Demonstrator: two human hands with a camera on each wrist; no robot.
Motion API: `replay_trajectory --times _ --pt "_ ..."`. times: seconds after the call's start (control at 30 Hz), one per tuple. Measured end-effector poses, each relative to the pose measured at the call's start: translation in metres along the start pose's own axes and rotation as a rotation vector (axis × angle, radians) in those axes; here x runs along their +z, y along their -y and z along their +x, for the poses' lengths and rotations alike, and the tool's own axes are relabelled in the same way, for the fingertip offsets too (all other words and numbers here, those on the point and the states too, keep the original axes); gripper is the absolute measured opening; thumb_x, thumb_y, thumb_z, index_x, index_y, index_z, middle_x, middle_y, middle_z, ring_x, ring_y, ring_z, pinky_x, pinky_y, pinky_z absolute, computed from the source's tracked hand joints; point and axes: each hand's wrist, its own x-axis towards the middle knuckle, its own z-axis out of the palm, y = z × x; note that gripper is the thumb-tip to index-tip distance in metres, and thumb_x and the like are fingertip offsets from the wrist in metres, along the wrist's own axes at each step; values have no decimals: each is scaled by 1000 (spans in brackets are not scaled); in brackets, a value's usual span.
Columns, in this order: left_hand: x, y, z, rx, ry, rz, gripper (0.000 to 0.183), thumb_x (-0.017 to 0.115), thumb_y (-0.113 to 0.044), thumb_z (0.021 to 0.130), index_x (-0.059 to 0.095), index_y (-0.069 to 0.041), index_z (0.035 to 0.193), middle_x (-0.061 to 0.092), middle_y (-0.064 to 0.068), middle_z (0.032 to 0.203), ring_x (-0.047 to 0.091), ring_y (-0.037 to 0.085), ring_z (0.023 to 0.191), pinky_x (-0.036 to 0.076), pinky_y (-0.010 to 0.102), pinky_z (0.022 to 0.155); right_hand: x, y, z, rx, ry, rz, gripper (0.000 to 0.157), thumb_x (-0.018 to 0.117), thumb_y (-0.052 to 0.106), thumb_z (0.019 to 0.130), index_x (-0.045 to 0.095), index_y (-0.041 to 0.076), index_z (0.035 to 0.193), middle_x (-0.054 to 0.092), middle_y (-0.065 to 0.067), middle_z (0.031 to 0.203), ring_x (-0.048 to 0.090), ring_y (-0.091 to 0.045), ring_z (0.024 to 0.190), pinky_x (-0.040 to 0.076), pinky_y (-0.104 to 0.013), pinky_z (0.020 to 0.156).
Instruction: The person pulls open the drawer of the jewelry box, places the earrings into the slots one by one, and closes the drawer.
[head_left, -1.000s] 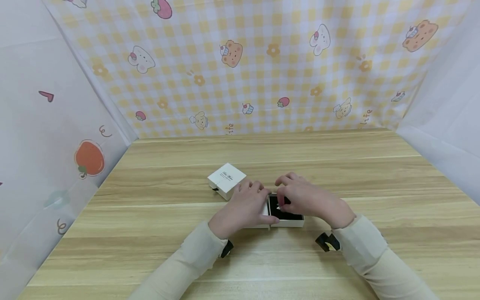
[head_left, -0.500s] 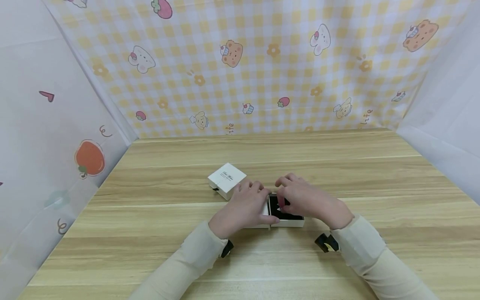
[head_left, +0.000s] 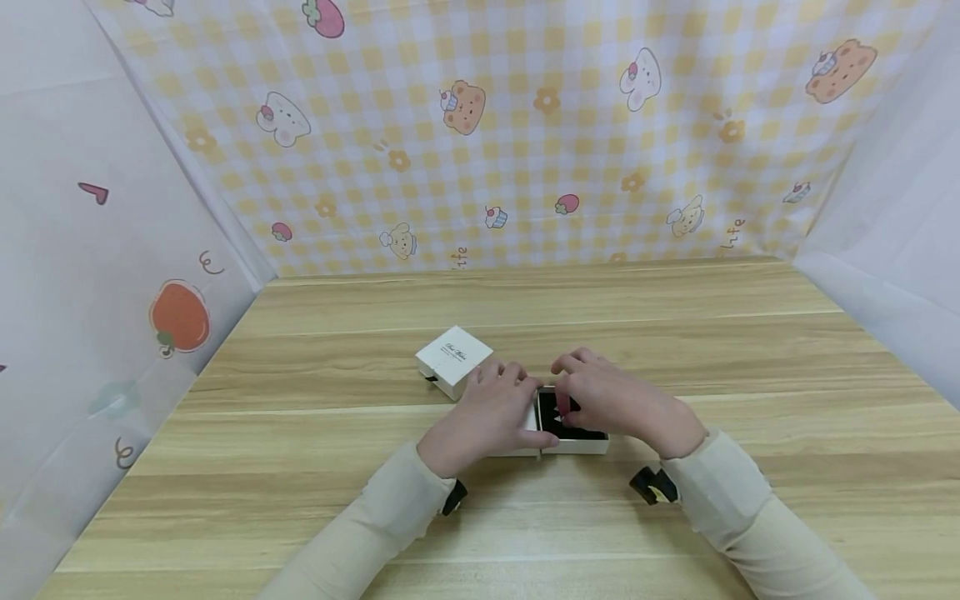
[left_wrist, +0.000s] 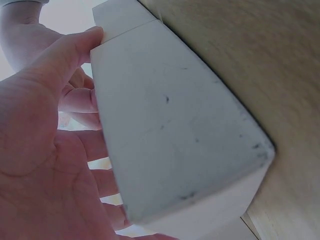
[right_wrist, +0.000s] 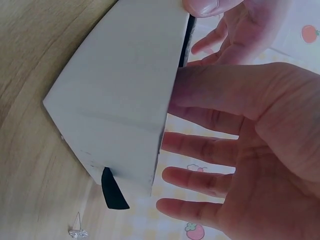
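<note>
A white drawer-style gift box [left_wrist: 170, 125] lies partly pulled out on the table, its tray [head_left: 576, 447] showing a black lining [head_left: 581, 431]. My left hand [head_left: 491, 411] grips the box from the left, thumb at the seam with the tray and fingers along the far side. My right hand [head_left: 611, 398] reaches over the tray with thumb and index finger dipping inside, pinching a small silvery piece [head_left: 557, 414] at the lining. Its other fingers extend past the tray's far side. A black pull tab [right_wrist: 113, 190] sticks out from the tray's end.
A second closed white box [head_left: 453, 354] with black lettering stands behind my left hand. In the right wrist view a small silvery ornament [right_wrist: 78, 232] lies on the wooden table [head_left: 360, 533] beyond the tray. A checked cloth [head_left: 517, 150] hangs behind.
Both hands stay in nearly the same place. My right wrist has shifted slightly left, with the fingertips still inside the tray.
</note>
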Motion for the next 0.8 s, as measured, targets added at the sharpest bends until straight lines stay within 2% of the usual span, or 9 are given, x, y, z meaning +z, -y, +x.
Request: replay_trajectory --times 0.4,0.8 --pt "0 0 -1 2 -1 12 73 59 -67 76 54 -18 129 51 5 127 42 28 115 34 49 97 -1 -4 -1 -19 -38 -11 12 72 17 79 66 19 70 55 -14 124 44 -33 119 37 -50 99" --pt "0 0 -1 4 2 6 71 59 -66 76 56 -16 126 51 5 127 42 27 115 33 48 99 -1 1 2 -6 -4 -8 8 70 18 82 66 18 75 52 -13 129 42 -32 122 37 -49 100"
